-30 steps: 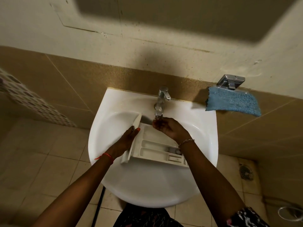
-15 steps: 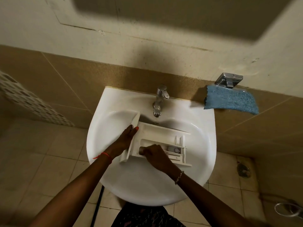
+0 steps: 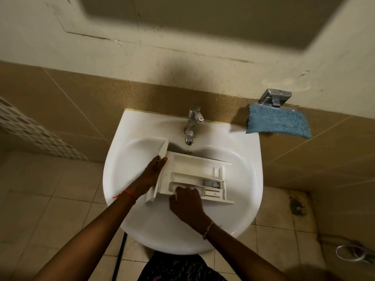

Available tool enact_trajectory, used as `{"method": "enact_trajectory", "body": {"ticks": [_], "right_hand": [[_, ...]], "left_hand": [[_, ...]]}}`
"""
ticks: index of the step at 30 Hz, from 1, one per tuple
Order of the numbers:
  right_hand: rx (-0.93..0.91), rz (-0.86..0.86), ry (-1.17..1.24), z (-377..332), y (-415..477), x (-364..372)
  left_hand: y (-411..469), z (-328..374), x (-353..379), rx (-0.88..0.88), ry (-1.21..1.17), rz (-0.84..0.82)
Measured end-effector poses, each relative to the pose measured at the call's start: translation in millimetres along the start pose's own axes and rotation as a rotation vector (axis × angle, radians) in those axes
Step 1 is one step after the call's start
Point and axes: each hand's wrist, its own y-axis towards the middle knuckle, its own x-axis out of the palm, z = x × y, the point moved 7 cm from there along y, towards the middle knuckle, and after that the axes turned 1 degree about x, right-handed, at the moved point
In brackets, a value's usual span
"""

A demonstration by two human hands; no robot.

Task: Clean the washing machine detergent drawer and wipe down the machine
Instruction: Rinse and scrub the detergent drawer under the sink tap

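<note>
White plastic detergent drawer [image 3: 192, 171] propped tilted in the sink [image 3: 152, 230], far edge under the tap [image 3: 192, 122] at 12 o'clock. Gripped at 9 o'clock by the left hand [image 3: 151, 175], fingers [image 3: 161, 161] on its front panel; rubbed at 6 o'clock by the right hand [image 3: 187, 203], fingers curled into the near compartment, tips hidden, cannot tell whether holding anything. Could skid down the sink on any loosening of that one-sided grip.
</note>
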Motion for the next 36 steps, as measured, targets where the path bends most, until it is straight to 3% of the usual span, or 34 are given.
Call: {"method": "enact_trajectory", "body": {"ticks": [2,5,8,9,11,13,15,18,23,27,31,34,36], "right_hand": [[-0.067,-0.025,0.133,-16,1,4],[-0.105,-0.058,0.104,-3,-7,0],[0.083,-0.051,-0.104,46,0,-23],[0.194,-0.079,-0.060,64,6,-31],[0.378,-0.079,0.405,83,22,-48],[0.559,-0.111,1.106,88,43,-47],[0.606,-0.175,1.661,78,67,-44],[0.567,-0.157,2.072,63,99,-37],[0.495,-0.170,2.150,45,118,-31],[0.515,-0.281,2.055,31,114,-16],[0.434,-0.604,1.736,15,90,-9],[0.412,-0.882,1.513,8,63,-4],[0.451,-0.903,1.450,13,57,-6]], "left_hand": [[-3,3,2,-0.004,0.023,-0.003],[-9,10,5,0.020,0.012,0.003],[-14,14,5,0.038,0.033,0.000],[-11,11,3,0.025,0.039,-0.001],[-10,7,-1,0.005,0.035,0.021],[-8,0,-4,-0.006,0.016,0.033],[-9,-2,-4,-0.029,0.004,0.053],[-16,8,2,-0.028,-0.014,0.084],[-21,10,2,-0.066,0.021,0.121],[-20,9,1,-0.078,0.038,0.139],[2,-27,-12,-0.122,0.043,0.144],[-19,-1,-3,-0.162,0.023,0.160],[-24,7,3,-0.167,0.009,0.161]]}}
